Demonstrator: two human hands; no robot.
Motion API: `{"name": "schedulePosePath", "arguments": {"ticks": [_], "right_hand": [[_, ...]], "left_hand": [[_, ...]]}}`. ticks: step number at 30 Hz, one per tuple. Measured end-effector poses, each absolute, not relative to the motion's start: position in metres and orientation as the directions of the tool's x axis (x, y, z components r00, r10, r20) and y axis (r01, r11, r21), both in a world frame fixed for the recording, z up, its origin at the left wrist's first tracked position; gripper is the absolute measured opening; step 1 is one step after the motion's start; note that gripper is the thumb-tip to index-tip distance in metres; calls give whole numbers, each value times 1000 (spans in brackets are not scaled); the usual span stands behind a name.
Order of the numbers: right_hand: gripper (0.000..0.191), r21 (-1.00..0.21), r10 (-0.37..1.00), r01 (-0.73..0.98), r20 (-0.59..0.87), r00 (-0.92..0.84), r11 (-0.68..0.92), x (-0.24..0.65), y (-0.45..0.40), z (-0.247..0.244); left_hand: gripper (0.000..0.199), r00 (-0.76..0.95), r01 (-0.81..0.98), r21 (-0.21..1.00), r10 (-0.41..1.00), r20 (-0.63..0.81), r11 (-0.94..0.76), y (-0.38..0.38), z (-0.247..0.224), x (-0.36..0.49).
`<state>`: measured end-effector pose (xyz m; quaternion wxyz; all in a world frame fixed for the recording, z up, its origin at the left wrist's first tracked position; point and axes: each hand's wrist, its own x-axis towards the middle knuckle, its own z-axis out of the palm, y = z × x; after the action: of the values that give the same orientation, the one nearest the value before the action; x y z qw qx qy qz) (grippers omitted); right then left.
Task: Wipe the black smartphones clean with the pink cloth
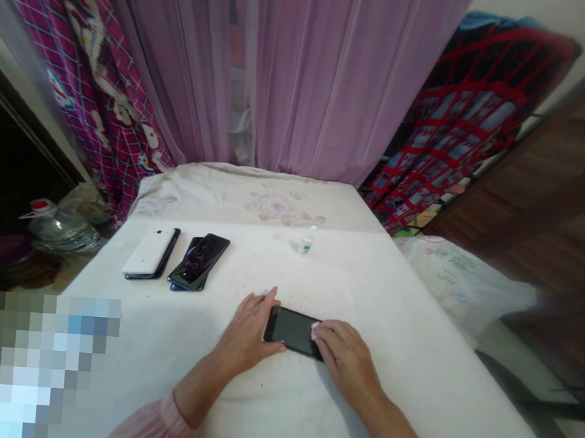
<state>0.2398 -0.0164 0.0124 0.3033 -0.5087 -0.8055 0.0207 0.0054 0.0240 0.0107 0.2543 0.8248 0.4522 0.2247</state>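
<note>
A black smartphone (292,329) lies screen up on the white cloth in front of me. My left hand (249,329) grips its left end, thumb along the near edge and fingers at the far side. Pinched in the fingertips of my right hand (347,356) is a small pink piece of cloth (315,330), pressed on the right part of the screen. The right hand hides the phone's right end. Beyond the phone stands a small white bottle (306,242) with a white cap.
Two stacked phones, the upper one white (150,252), lie at the left. Beside them is another stack with a dark glossy phone (200,259) on top. A white cloth (353,276) covers the table. Purple curtains (322,81) hang behind; a plastic bag (459,277) is at the right.
</note>
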Motion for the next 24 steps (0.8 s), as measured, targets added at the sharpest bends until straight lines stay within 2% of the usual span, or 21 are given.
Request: {"name": "schedulePosePath", "arguments": {"ticks": [6, 11, 17, 24], "right_hand": [[14, -353, 813, 768, 465, -352, 534, 180, 4, 10], [13, -371, 817, 758, 454, -356, 537, 191, -5, 14], [15, -372, 856, 831, 471, -215, 414, 241, -30, 8], [16, -383, 804, 844, 588, -90, 375, 234, -30, -1]], "left_hand": [[109, 489, 641, 585, 852, 188, -497, 23, 5, 4], [106, 488, 645, 584, 854, 181, -492, 23, 4, 3], [106, 464, 655, 584, 865, 191, -480, 22, 1, 0], [98, 491, 665, 511, 835, 250, -544, 19, -6, -3]]}}
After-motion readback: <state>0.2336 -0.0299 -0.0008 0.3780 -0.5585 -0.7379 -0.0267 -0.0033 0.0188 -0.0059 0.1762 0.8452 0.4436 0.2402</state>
